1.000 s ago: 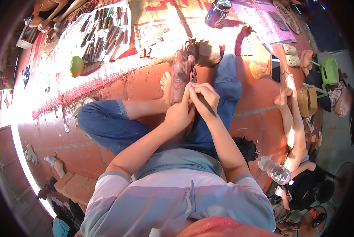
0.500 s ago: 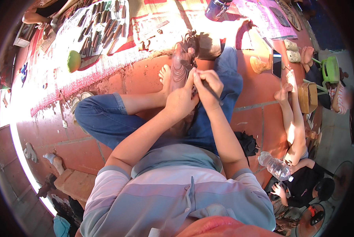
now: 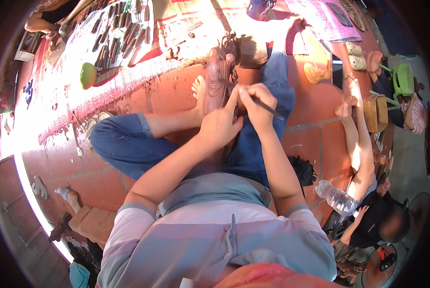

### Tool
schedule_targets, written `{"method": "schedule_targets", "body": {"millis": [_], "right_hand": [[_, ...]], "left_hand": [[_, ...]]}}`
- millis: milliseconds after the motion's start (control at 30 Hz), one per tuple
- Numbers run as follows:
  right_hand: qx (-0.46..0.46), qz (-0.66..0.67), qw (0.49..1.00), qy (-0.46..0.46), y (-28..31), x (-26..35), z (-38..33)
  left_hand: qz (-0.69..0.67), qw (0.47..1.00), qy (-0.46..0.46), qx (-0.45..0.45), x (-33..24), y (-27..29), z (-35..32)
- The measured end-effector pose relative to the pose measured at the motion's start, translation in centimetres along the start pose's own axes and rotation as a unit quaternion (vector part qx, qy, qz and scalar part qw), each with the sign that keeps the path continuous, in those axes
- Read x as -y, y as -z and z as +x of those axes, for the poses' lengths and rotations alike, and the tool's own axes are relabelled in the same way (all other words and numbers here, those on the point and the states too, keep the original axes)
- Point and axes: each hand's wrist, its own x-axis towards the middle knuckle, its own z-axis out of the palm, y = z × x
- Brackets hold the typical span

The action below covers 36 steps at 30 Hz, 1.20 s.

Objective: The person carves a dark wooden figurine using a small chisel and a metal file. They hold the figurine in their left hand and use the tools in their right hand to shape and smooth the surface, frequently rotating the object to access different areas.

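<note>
A reddish-brown carved wooden statue (image 3: 217, 79), a robed figure, stands between my crossed legs in front of me. My left hand (image 3: 219, 126) lies over its lower part, index finger stretched toward the right hand and thumb out to the side; the other fingers are curled under and partly hidden. To its right, my right hand (image 3: 259, 105) is closed round a slim dark carving chisel (image 3: 272, 112), its handle end sticking out to the right. The chisel's tip, close to my left fingertip at the statue's side, is hidden by the fingers.
Rows of wood-handled chisels (image 3: 128, 36) lie on a pale cloth at far left, near a green round fruit (image 3: 87, 76). A wooden block (image 3: 252, 52) stands behind the statue. At right are a plastic bottle (image 3: 337, 198), another person's legs (image 3: 361, 144) and a cardboard box (image 3: 375, 114).
My right hand has shifted slightly right, and the chisel handle now points further right and lies flatter. My left hand stays nearly in place. The person at lower right has moved an arm.
</note>
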Motion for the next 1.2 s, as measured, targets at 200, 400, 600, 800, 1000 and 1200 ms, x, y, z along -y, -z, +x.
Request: {"method": "schedule_targets", "body": {"millis": [200,400,600,800,1000,1200], "right_hand": [[-0.011,-0.013,0.999,0.052,-0.5,-0.6,-1.0],[-0.025,-0.039,0.996,0.073,-0.7,0.4,-0.4],[-0.019,-0.03,0.998,0.052,-0.6,0.8,0.3],[0.029,-0.017,0.998,0.047,-0.1,1.3,-0.2],[-0.005,-0.039,0.995,0.09,-1.0,0.6,-0.9],[-0.02,-0.029,0.994,0.106,-1.0,1.3,0.7]], "left_hand": [[-0.008,1.0,-0.01,-0.013,1.1,-0.8,-0.4],[0.008,1.0,-0.01,-0.028,1.1,-1.3,0.3],[-0.043,0.998,0.038,0.03,0.0,0.1,0.3],[-0.057,0.998,0.026,0.029,0.5,0.1,-0.5],[-0.082,0.995,0.044,0.025,1.3,-0.5,-0.7],[-0.047,0.998,0.03,0.011,0.3,0.3,0.3]]}}
